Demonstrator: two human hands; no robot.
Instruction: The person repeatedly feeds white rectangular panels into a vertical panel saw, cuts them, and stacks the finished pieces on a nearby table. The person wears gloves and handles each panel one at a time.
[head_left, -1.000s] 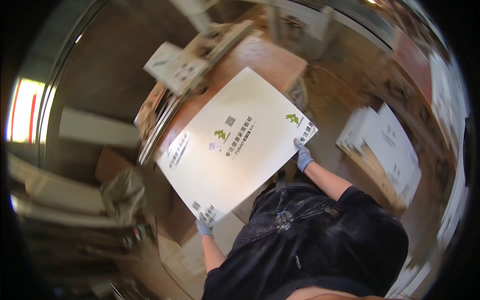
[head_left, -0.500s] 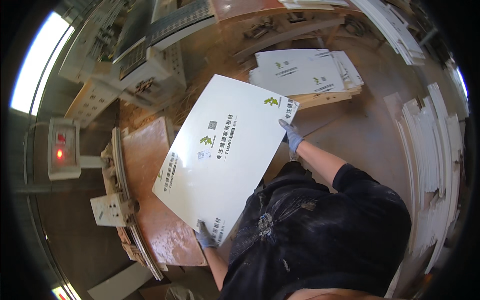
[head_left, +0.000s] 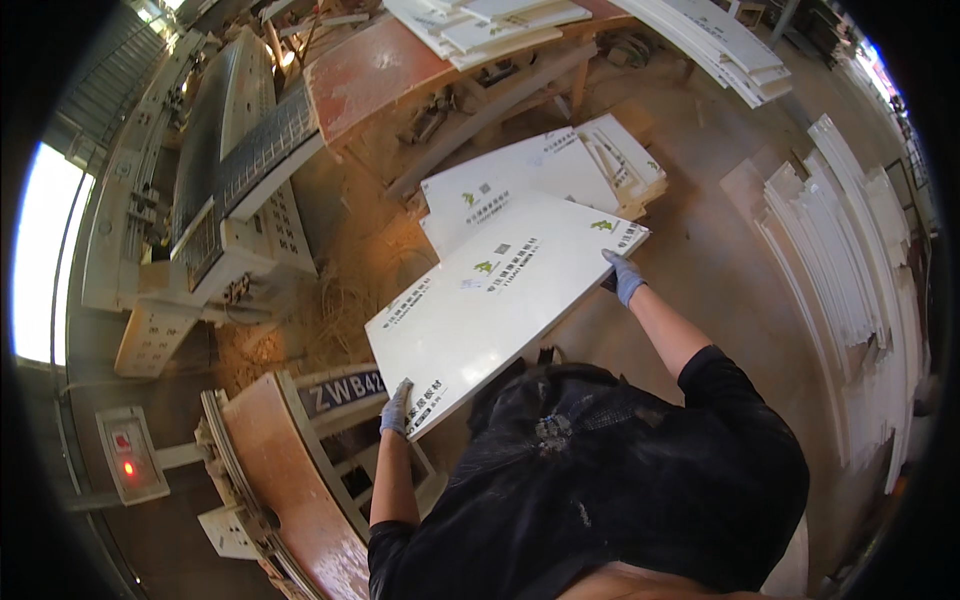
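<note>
A large white board (head_left: 510, 300) with dark and green printing hangs in front of me, slightly tilted, its long near edge close to my waist. My left hand (head_left: 396, 406), in a grey glove, grips its near left corner with the thumb on top. At the right end, my gloved right hand (head_left: 624, 277) clasps the edge near the far corner, thumb above and fingers beneath. Just beyond it lies a stack of similar white boards (head_left: 450, 192), partly hidden behind the held board.
To the left is a machine table (head_left: 275, 430) with a metal rail, beside a control box (head_left: 130, 455) with a lit red light. A machine with a black bed (head_left: 205, 170) stands far left. Long white strips (head_left: 820, 270) stand at right. More boards (head_left: 480, 25) lie on a reddish table (head_left: 375, 75).
The board has moved right, away from the machine table and toward the stack, and now overlaps it in view. Both hands keep their hold. My view has turned to the right.
</note>
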